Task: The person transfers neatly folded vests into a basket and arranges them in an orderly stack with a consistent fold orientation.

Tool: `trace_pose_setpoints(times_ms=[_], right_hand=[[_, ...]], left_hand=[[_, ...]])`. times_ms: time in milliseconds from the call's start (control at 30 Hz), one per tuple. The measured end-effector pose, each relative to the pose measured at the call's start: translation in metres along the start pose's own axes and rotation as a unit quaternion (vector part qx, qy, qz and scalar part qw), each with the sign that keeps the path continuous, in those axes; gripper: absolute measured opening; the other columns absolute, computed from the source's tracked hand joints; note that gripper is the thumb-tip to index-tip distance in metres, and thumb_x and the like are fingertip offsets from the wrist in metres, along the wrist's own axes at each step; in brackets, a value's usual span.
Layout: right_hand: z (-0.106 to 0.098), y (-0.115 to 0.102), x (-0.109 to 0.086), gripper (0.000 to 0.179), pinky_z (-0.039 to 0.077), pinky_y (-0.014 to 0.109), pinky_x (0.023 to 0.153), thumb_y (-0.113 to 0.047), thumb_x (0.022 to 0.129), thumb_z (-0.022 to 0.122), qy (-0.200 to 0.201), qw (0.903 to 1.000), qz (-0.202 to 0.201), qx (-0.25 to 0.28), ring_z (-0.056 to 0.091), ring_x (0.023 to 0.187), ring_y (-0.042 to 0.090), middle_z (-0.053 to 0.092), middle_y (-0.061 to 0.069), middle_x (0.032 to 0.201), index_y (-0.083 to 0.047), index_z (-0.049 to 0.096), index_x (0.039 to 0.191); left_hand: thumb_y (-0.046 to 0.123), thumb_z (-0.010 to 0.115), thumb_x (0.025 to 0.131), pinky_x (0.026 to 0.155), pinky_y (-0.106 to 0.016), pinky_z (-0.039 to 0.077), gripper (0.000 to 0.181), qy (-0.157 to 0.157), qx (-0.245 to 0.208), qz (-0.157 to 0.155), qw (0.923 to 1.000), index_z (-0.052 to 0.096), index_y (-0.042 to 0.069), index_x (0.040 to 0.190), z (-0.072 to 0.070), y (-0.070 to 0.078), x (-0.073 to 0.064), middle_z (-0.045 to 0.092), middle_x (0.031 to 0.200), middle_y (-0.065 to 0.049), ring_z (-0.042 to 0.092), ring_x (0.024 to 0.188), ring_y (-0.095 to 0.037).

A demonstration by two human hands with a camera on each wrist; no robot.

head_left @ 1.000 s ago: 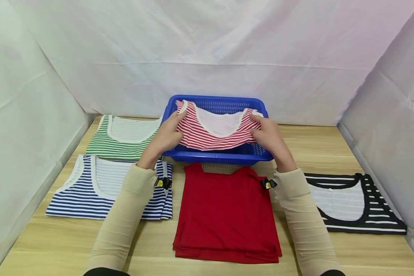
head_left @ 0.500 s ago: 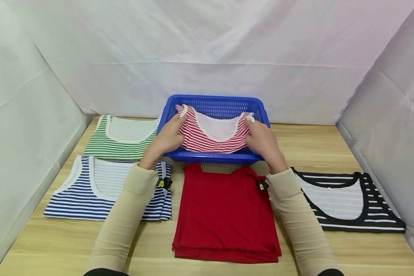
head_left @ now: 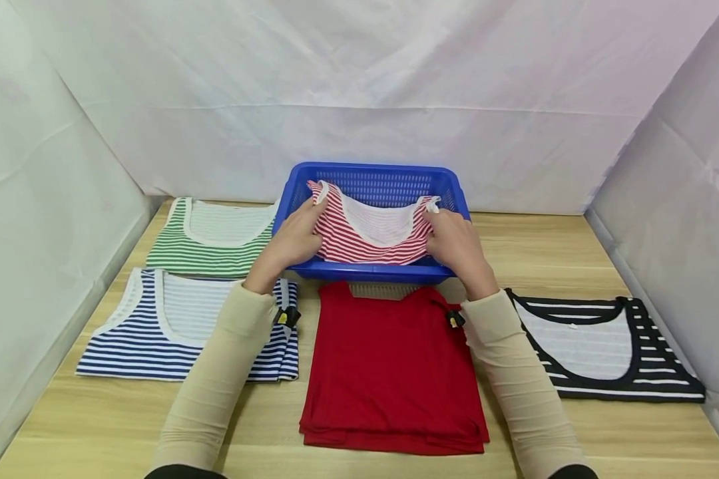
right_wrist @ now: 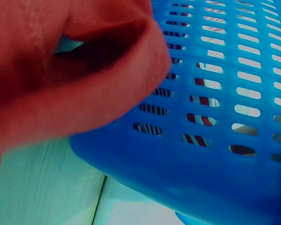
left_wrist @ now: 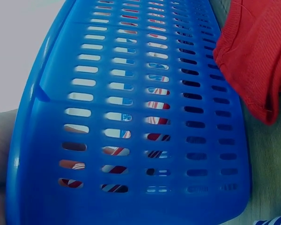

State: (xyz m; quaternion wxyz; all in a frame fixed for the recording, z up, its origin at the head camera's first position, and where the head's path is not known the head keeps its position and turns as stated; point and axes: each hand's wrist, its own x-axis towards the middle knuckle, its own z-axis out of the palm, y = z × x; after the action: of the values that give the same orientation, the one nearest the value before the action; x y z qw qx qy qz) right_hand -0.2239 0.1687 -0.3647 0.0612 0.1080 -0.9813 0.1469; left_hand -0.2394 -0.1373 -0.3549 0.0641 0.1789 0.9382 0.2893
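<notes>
The red-striped top (head_left: pixel 371 251) sits within the blue basket (head_left: pixel 371 272), between the person's two hands. It is wider than it is deep, and that long axis runs side to side, in line with the basket's own long sides. The scooped white neckline opens toward the back wall (head_left: pixel 359 73), the striped front faces the person, and the left shoulder reaches slightly farther back than the right. The stripes curve gently down in the middle.

The left hand (head_left: pixel 296 233) pinches the left shoulder and the right hand (head_left: pixel 455 243) the right one, both nearly closed on the cloth with the fingers bent. From here I can't tell whether the top's underside touches the basket floor. Stripes show through the slots in both wrist views.

On the tabletop (head_left: pixel 263 436), a plain red garment (head_left: pixel 389 372) lies just in front of the basket, its neckline also pointing back. Green-striped (head_left: pixel 216 261) and blue-striped (head_left: pixel 138 359) tops lie left, a black-striped one (head_left: pixel 623 387) right.
</notes>
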Motion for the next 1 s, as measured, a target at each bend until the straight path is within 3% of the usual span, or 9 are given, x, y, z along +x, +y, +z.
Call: trace_pose_setpoints(times_ms=[133,233,333,400,500,633,833,1000], right_hand=[[0.0004,-0.0013,-0.0003,0.028,0.043,0.042,0.067,-0.002,0.088,0.057,0.008,0.9999,-0.003,-0.007,0.055,0.078,0.03,0.068,0.018,0.09,-0.003,0.075,0.109],[0.0012,-0.0013,-0.0004,0.016,0.042,0.041,0.066,-0.004,0.088,0.06,0.013,0.9999,0.001,-0.009,0.054,0.077,0.03,0.066,0.018,0.086,-0.002,0.074,0.096],[0.0022,-0.0005,-0.0002,0.012,0.047,0.045,0.071,-0.005,0.089,0.061,0.018,0.9998,0.01,-0.005,0.059,0.087,0.034,0.069,0.023,0.102,-0.001,0.071,0.085],[0.0026,0.0001,-0.0002,0.015,0.053,0.051,0.08,-0.006,0.089,0.061,0.021,0.9996,0.016,-0.002,0.064,0.104,0.04,0.067,0.029,0.121,-0.001,0.068,0.076],[0.0028,0.0014,-0.0003,0.024,0.054,0.058,0.094,-0.005,0.089,0.06,0.024,0.9996,0.017,0.0,0.058,0.13,0.046,0.057,0.031,0.144,-0.002,0.06,0.065],[0.0018,0.0025,-0.0004,0.028,0.053,0.058,0.096,-0.003,0.087,0.059,0.028,0.9996,0.011,-0.002,0.053,0.138,0.046,0.055,0.029,0.148,-0.005,0.054,0.06],[0.0002,0.0018,-0.0011,0.026,0.054,0.052,0.086,-0.002,0.088,0.059,0.023,0.9995,0.019,0.008,0.058,0.132,0.049,0.058,0.028,0.146,-0.003,0.06,0.062],[0.0006,0.002,-0.0012,0.028,0.052,0.049,0.081,-0.002,0.087,0.06,0.026,0.9993,0.024,0.014,0.061,0.125,0.049,0.06,0.028,0.144,-0.004,0.058,0.059]], left_hand=[[-0.003,0.045,0.091,0.129,-0.055,0.018,0.076,-0.006,0.014,-0.002,0.9999,0.023,0.001,0.163,0.001,0.0002,0.0002,0.015,0.172,-0.022,0.012,0.161,-0.037],[0.002,0.047,0.095,0.129,-0.055,0.019,0.072,-0.007,0.022,-0.003,0.9997,0.022,-0.001,0.163,0.0024,0.0006,0.0001,0.016,0.171,-0.024,0.014,0.161,-0.037],[0.009,0.052,0.099,0.128,-0.055,0.021,0.07,-0.001,0.024,-0.006,0.9997,0.024,-0.002,0.162,0.0032,0.0016,-0.0006,0.019,0.171,-0.025,0.018,0.16,-0.038],[0.015,0.055,0.101,0.128,-0.056,0.022,0.069,0.002,0.023,-0.008,0.9997,0.026,-0.003,0.162,0.0035,0.0024,-0.0009,0.02,0.17,-0.026,0.019,0.159,-0.038],[0.019,0.056,0.102,0.127,-0.056,0.024,0.068,0.008,0.026,-0.004,0.9996,0.029,-0.004,0.16,0.0037,0.0031,-0.0007,0.024,0.168,-0.027,0.023,0.158,-0.039],[0.02,0.057,0.102,0.126,-0.055,0.027,0.063,0.025,0.034,0.004,0.9991,0.039,-0.006,0.156,0.0035,0.0033,-0.0002,0.033,0.164,-0.028,0.031,0.154,-0.04],[0.017,0.06,0.101,0.124,-0.057,0.03,0.048,0.057,0.028,0.007,0.9979,0.055,-0.003,0.143,0.0043,0.0037,-0.001,0.035,0.162,-0.028,0.037,0.15,-0.045],[0.015,0.06,0.1,0.121,-0.059,0.035,0.042,0.063,0.029,0.013,0.9975,0.058,-0.002,0.138,0.005,0.0041,-0.0032,0.036,0.161,-0.027,0.041,0.147,-0.044]])
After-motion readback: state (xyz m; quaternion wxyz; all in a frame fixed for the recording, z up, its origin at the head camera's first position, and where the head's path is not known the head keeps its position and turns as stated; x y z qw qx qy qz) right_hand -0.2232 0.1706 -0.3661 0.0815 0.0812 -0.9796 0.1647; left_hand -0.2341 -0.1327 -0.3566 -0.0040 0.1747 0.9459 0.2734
